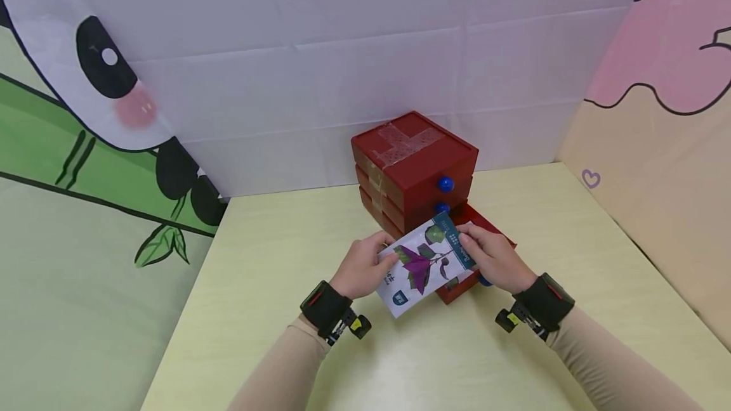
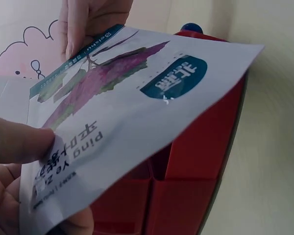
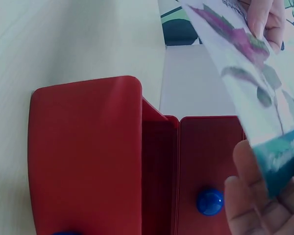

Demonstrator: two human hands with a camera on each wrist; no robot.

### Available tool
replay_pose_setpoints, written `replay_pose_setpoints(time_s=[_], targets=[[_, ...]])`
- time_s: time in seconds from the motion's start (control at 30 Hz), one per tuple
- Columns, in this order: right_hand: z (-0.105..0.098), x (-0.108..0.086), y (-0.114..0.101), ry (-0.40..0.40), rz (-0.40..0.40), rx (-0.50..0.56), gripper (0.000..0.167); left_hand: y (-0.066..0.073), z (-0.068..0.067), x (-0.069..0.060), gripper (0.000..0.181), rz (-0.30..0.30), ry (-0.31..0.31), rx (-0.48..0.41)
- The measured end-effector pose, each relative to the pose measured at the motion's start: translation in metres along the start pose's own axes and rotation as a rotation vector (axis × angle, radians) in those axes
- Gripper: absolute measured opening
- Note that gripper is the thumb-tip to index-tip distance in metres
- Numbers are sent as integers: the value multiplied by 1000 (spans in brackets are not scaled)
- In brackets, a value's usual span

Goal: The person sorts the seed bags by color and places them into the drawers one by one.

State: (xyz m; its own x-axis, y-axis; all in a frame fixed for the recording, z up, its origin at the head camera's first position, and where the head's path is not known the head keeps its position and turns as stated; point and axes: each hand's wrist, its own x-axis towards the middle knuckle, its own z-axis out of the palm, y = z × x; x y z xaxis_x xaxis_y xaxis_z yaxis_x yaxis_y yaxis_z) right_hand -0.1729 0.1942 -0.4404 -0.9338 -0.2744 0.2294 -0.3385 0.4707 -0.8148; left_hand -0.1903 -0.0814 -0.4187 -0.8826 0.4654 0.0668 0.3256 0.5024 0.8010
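A white seed packet (image 1: 415, 266) with a purple-leaf picture and a teal band is held tilted between both hands. My left hand (image 1: 365, 265) pinches its left end, thumb on the printed face. At the teal end, my right hand (image 1: 495, 257) grips the packet between thumb and fingers. Below it, the bottom drawer (image 1: 451, 293) of a red drawer box (image 1: 434, 167) is pulled out. Part of that drawer is hidden by the packet and right hand. A divider shows inside the red drawer (image 2: 186, 152) in the left wrist view.
Blue round knobs (image 1: 446, 184) stick out of the drawer fronts. Clear tape crosses the box's top. The box stands on a pale wooden table (image 1: 274, 259), near a white back wall (image 1: 320, 94) and a cartoon-printed right wall (image 1: 657, 163).
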Motion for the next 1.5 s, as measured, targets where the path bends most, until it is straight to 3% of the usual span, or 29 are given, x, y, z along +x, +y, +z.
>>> replay_pose_setpoints(time_s=[0.23,0.5,0.73,1.03,1.33,1.5], targets=[[1,-1,0,14,-52,22,28,3,11,0,12,-44,-16,-18],[-1,-2,3,68,-58,-60,26,3,18,1,16,-23,-35,-14],[-5,-1,5,63,-15,-39,27,1,17,2,23,-7,-23,34],[-18,-3,14,108,10,-78,30,10,3,11,30,86,110,261],[-36,0,21,132,90,-127,35,34,-21,35,35,320,328,533],[-43,2,23,149,111,-171,36,46,-33,49,44,363,365,613]])
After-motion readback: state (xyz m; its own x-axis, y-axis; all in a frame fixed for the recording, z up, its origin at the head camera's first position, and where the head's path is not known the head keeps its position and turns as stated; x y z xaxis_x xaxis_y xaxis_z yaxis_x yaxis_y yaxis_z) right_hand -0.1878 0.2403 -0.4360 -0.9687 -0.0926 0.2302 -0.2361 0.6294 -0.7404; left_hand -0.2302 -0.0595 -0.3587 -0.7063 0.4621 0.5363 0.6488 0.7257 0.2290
